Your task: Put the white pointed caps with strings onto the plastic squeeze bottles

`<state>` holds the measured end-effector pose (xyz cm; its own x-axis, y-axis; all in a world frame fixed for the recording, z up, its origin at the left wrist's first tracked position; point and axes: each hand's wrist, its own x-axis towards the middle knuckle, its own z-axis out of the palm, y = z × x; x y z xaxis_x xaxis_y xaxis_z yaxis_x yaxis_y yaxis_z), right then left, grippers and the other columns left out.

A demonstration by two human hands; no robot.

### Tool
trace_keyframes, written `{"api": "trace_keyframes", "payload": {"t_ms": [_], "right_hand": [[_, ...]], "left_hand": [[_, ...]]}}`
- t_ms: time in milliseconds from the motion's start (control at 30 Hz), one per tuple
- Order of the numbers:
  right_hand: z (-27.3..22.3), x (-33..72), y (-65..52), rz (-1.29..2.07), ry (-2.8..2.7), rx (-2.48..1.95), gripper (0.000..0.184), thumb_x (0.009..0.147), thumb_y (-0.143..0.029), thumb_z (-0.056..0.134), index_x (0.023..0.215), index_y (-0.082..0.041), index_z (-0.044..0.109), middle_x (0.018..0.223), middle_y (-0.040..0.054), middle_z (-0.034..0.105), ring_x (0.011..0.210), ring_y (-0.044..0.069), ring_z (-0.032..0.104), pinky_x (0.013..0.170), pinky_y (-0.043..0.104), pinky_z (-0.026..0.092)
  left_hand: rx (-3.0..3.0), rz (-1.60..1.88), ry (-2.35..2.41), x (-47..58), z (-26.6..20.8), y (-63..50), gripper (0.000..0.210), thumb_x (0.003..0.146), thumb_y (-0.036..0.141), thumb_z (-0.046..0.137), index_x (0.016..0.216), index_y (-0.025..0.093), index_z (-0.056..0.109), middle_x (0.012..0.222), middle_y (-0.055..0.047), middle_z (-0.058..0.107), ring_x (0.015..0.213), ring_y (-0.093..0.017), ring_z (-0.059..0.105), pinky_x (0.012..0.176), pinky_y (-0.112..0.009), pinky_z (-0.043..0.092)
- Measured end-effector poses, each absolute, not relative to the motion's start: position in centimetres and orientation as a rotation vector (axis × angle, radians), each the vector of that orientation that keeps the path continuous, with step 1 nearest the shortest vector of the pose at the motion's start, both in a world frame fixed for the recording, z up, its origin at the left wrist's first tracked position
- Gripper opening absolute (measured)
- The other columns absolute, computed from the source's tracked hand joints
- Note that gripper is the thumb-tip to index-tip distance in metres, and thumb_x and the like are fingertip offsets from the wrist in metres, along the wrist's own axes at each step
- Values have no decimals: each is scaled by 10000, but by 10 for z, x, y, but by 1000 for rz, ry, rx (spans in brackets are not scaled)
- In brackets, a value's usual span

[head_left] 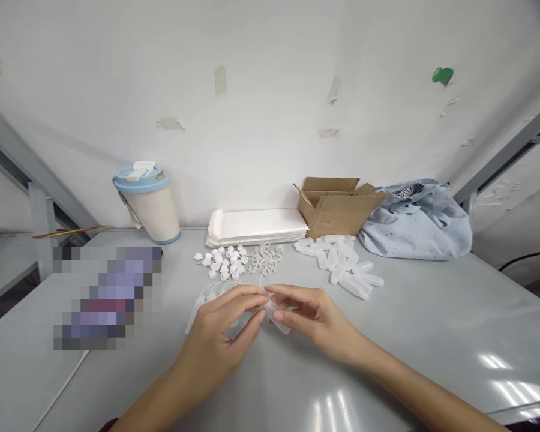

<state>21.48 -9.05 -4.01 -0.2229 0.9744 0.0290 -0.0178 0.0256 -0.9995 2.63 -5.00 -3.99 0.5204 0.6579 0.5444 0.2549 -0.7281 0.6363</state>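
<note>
Near the table's middle, my right hand (317, 315) is closed round a small translucent plastic bottle (279, 323), which tilts with its base toward the lower right. My left hand (227, 318) pinches at the bottle's top end, its fingertips meeting those of the right hand and hiding most of the neck. A thin white tip (263, 279) sticks up behind the fingers. Partly under my left hand lie several bottles with thin curved nozzles (198, 306). Beyond the hands are a heap of white caps (225, 261), a tangle of thin bent white pieces (265, 259) and a pile of capless bottles (342, 264).
A white stack of flat packages (261, 225) lies by the wall beside an open cardboard box (337, 213) and a light blue cloth bag (418, 225). At the left stand a cream and blue cup (150, 207) and a pixelated object (110, 300), with a white cable (63, 387) nearby.
</note>
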Motion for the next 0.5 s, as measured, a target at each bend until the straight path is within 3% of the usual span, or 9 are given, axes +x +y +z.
{"api": "trace_keyframes", "payload": {"t_ms": [233,500], "right_hand": [[-42,216,-88,1315,-1329,-1062,264,848,-274,612,1103,-225,660,772,-5,597,601,83,502,632,267,441],[-38,214,-87,1343,-1276,-1007,217,833,-318,629,1011,-197,654,763,1,594,609,94,497,610,264,455]], "left_hand": [[2370,1128,755,27,-40,-52,278,844,101,534,1072,216,645,1102,-53,686,899,-152,685,793,-237,573],[2522,1196,686,29,-45,-52,349,860,86,509,1189,190,561,1158,-89,652,1050,-180,633,909,-301,541]]}}
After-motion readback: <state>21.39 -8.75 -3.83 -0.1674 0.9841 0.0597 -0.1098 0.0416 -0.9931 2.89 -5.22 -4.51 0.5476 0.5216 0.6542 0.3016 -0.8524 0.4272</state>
